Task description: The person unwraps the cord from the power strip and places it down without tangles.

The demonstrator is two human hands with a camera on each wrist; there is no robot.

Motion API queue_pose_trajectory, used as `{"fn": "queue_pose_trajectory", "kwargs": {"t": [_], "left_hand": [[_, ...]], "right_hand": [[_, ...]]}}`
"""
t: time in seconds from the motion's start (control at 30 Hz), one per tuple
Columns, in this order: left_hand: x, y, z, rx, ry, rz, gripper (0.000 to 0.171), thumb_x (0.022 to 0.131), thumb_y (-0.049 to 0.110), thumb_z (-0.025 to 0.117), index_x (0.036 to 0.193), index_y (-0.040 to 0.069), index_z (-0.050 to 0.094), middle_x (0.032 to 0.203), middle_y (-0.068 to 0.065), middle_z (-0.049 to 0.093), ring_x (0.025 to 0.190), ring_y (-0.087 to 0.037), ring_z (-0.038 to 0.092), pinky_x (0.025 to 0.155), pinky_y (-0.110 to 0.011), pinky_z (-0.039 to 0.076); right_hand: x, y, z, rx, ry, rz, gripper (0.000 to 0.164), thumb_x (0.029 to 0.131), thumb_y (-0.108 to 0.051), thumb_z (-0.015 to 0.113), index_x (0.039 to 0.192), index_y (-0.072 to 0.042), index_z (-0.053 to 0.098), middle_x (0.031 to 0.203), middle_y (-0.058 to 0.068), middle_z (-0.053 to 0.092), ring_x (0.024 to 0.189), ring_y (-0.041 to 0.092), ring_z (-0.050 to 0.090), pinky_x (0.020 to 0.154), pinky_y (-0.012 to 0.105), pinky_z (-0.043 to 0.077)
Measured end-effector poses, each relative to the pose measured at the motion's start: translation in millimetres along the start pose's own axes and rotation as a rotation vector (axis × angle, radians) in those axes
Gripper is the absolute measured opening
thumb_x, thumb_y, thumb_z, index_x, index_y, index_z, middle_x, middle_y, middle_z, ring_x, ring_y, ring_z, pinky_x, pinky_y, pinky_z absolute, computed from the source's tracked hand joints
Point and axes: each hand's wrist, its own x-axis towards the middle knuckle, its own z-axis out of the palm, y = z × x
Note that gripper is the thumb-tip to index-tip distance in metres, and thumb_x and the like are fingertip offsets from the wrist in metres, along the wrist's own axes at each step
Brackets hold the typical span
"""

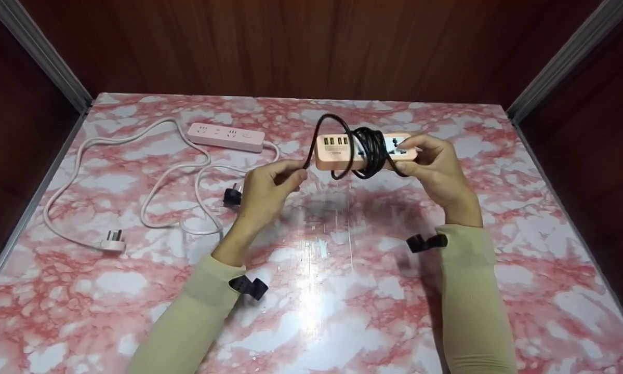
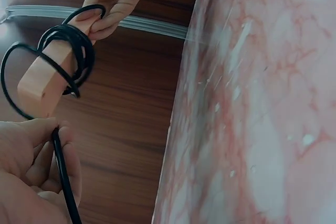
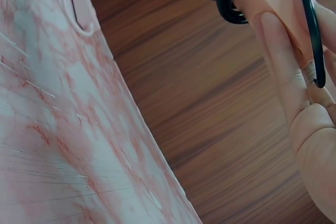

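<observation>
An orange power strip point(image 1: 335, 151) is held up above the table, its black cord point(image 1: 372, 150) wound several times round its middle. My right hand point(image 1: 438, 169) grips the strip's right end between thumb and fingers. In the right wrist view, a length of the cord point(image 3: 315, 45) passes over that end beside the fingers. My left hand point(image 1: 269, 192) pinches the cord left of the strip, and a loose loop runs from there to the windings. Below the pinch the cord point(image 2: 64, 177) runs down along the palm. A black plug point(image 1: 232, 196) shows beside the left hand, partly hidden by it.
A pink power strip point(image 1: 225, 137) lies at the back left of the marbled table point(image 1: 311, 322). Its pale cord point(image 1: 82, 150) spreads in loops to a white plug point(image 1: 113, 243). Dark wooden panels point(image 1: 311, 47) stand behind and at both sides.
</observation>
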Motion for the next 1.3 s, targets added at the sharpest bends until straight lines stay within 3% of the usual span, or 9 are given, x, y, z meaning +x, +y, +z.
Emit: {"fn": "queue_pose_trajectory", "kwargs": {"t": [0.33, 0.53, 0.8, 1.13, 1.3], "left_hand": [[3.4, 8.1, -9.1, 0.025, 0.075, 0.116, 0.018, 0.089, 0.028, 0.072, 0.106, 0.022, 0.077, 0.089, 0.01, 0.073, 0.075, -0.007, 0.066, 0.069, -0.026, 0.054], [2.5, 16.7, -12.5, 0.055, 0.109, 0.217, 0.019, 0.089, 0.028, 0.072, 0.105, 0.017, 0.077, 0.09, 0.004, 0.074, 0.076, -0.009, 0.066, 0.072, -0.028, 0.054], [2.0, 14.6, -12.7, 0.091, 0.088, 0.284, 0.016, 0.087, 0.03, 0.073, 0.102, 0.024, 0.077, 0.087, 0.01, 0.071, 0.076, -0.005, 0.064, 0.071, -0.027, 0.052], [1.7, 15.0, -11.8, 0.09, 0.03, 0.392, 0.015, 0.084, 0.02, 0.076, 0.099, 0.022, 0.078, 0.094, 0.011, 0.072, 0.083, -0.005, 0.064, 0.07, -0.028, 0.051], [2.1, 12.5, -11.0, 0.177, 0.018, 0.468, 0.017, 0.081, 0.015, 0.078, 0.097, 0.022, 0.079, 0.092, 0.013, 0.071, 0.086, -0.005, 0.063, 0.075, -0.027, 0.05]], "right_hand": [[0, 1, -1, -0.028, 0.033, 0.006, 0.026, 0.078, 0.022, 0.065, 0.102, 0.014, 0.063, 0.104, 0.019, 0.065, 0.073, 0.021, 0.066, 0.061, 0.028, 0.057], [1, 2, 0, -0.072, 0.093, 0.012, 0.027, 0.079, 0.017, 0.07, 0.104, 0.012, 0.064, 0.105, 0.019, 0.066, 0.076, 0.021, 0.067, 0.061, 0.027, 0.056], [5, 3, 2, -0.112, 0.195, 0.009, 0.028, 0.078, 0.018, 0.069, 0.105, 0.014, 0.064, 0.104, 0.022, 0.064, 0.081, 0.021, 0.067, 0.069, 0.027, 0.056], [5, 1, 1, -0.075, 0.22, -0.018, 0.026, 0.079, 0.017, 0.07, 0.104, 0.011, 0.065, 0.108, 0.02, 0.063, 0.085, 0.021, 0.066, 0.07, 0.027, 0.057], [5, 2, 0, -0.055, 0.25, -0.041, 0.026, 0.078, 0.019, 0.069, 0.103, 0.012, 0.064, 0.109, 0.019, 0.065, 0.084, 0.023, 0.067, 0.068, 0.027, 0.057]]}}
